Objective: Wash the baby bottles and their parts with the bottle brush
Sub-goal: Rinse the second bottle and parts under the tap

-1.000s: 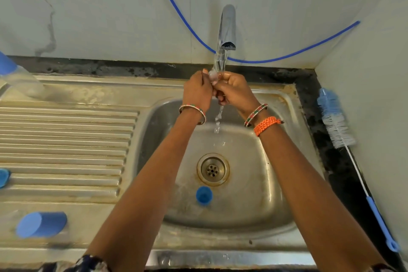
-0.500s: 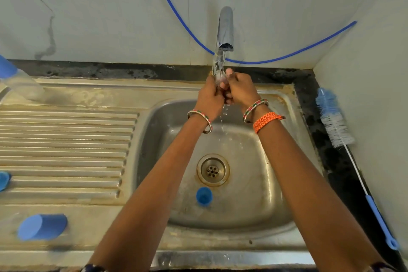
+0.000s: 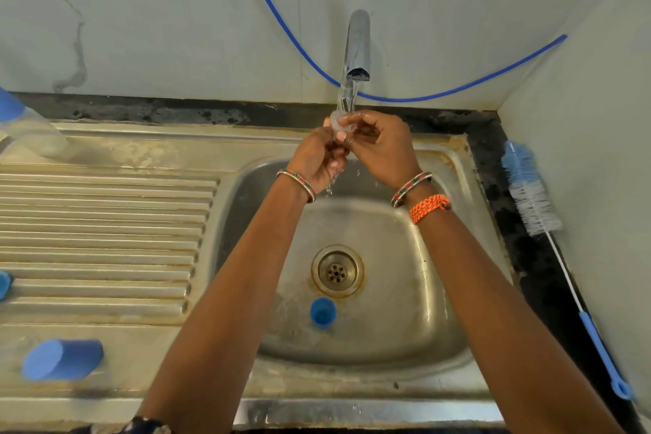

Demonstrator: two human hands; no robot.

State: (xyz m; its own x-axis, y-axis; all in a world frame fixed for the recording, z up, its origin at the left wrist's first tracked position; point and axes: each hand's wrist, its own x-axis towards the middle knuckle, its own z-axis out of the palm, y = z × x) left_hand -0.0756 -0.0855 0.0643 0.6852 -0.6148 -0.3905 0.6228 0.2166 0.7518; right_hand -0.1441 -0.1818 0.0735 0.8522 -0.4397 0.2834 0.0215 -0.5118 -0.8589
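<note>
A: Teat [image 3: 339, 123], small and clear, is sitting under the tap [image 3: 357, 46]; your left hand [image 3: 318, 160] and right hand [image 3: 382, 148] are both pinching it in the stream.

B: You're turning it higher than half a second ago, so rinsing is progressing.

A: Bottle brush [image 3: 528, 194] is lying unused on the dark tabletop [image 3: 493, 166] beside the wall; a blue cap [image 3: 322, 314] is waiting in the sink [image 3: 440, 328].

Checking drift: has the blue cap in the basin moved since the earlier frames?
No. The blue cap sits just below the drain, same as before.
</note>
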